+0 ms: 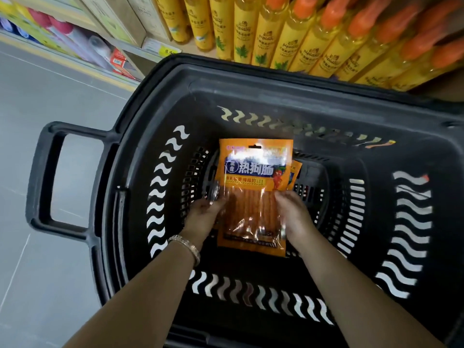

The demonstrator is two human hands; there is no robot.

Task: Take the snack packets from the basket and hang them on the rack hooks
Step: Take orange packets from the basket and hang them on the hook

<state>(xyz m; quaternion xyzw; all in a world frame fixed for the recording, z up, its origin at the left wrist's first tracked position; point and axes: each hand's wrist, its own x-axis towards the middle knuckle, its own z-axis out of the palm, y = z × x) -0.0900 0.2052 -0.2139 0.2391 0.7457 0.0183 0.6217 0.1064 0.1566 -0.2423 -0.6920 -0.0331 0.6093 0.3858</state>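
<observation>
Seen from above, two bare arms reach down into a black plastic basket [175,79]; the left hand [204,214] grips the left edge of an orange snack packet [253,187] and the right hand [292,214] grips its right edge, fingers curled round the clear lower half; the packet sits low inside the basket, hang-hole end away from the person; a second orange packet [295,172] peeks out behind its right side; a bracelet [186,245] circles the left wrist; yellow bottles [313,46] with orange caps stand beyond the basket.
</observation>
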